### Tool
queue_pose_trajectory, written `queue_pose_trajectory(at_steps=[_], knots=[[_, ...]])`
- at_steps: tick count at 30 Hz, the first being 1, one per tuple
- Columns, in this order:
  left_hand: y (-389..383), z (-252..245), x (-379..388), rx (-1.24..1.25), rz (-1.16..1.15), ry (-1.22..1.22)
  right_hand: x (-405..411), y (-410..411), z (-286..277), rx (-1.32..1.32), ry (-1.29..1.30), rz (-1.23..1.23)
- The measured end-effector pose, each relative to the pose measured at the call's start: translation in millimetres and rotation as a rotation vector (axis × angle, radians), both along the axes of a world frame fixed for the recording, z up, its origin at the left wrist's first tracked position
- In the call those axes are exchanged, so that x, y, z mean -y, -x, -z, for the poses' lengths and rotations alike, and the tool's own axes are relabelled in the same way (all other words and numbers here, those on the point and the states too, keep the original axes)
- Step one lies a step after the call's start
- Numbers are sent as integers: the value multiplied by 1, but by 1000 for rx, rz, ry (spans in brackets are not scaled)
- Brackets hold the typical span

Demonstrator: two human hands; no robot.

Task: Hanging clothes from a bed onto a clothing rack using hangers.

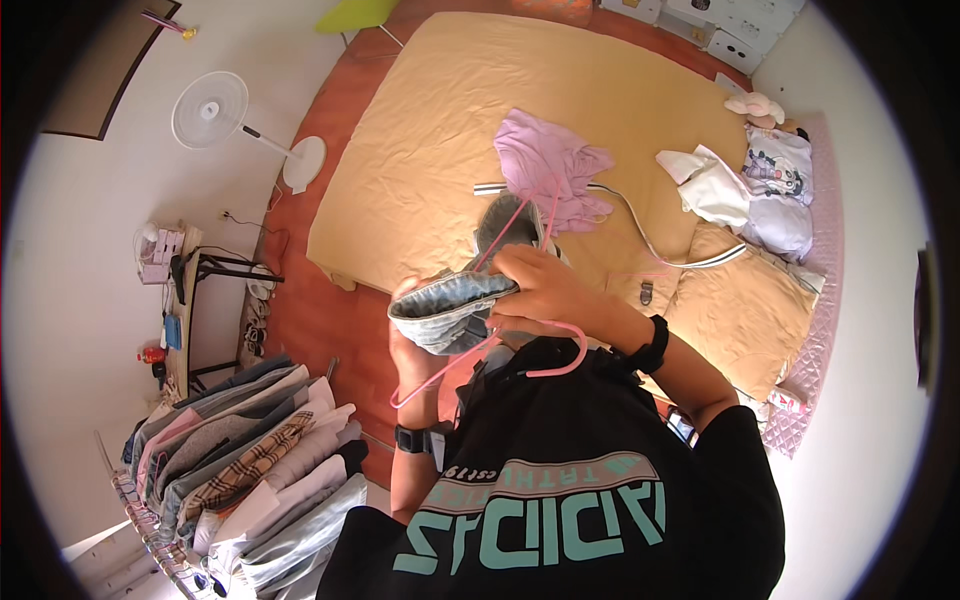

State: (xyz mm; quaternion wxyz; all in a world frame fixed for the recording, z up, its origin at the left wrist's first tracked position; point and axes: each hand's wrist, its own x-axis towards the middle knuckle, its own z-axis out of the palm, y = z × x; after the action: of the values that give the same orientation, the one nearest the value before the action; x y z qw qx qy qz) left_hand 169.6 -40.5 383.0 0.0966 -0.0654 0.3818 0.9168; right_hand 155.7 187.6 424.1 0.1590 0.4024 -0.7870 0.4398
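Observation:
Denim jeans (442, 319) hang from my two hands, their waistband opening facing up. My left hand (416, 349) grips the far-left side of the waistband from beneath. My right hand (544, 289) is closed on the waistband's other side and on a pink clothes hanger (574, 330), whose hook curls toward my chest. The hanger's arms run out to both sides of the jeans. Beyond my hands, a crumpled pink-purple garment (544, 161) lies on the bed with a striped strap (630, 206). A grey-lined piece (510, 217) shows next to it; whether it belongs to the jeans I cannot tell.
The bed (420, 150) has a yellow sheet, pillows (735, 300), white cloth (709, 184) and a small brown buckle-like item (646, 292). At lower left stands a rack of hanging clothes (247, 465). A narrow desk (187, 300), shoes (256, 322) and a white fan (304, 161) line the left wall.

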Motion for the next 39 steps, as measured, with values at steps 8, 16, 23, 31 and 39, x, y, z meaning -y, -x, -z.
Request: queue_pose_trajectory(at_steps=[8,16,23,31,39], knots=[[-23,16,-5,15,248,226,0,-6,20,183,173,47],[-35,38,-2,-615,318,1262,1,-6,50,663,353,251],[1,-61,-1,-804,731,1141,-50,-35,34,718,99,502],[42,-93,-28,-1068,435,1306,-21,-48,49,544,57,222],[57,-57,-64,-1283,754,1244,-8,-71,59,540,-61,162]])
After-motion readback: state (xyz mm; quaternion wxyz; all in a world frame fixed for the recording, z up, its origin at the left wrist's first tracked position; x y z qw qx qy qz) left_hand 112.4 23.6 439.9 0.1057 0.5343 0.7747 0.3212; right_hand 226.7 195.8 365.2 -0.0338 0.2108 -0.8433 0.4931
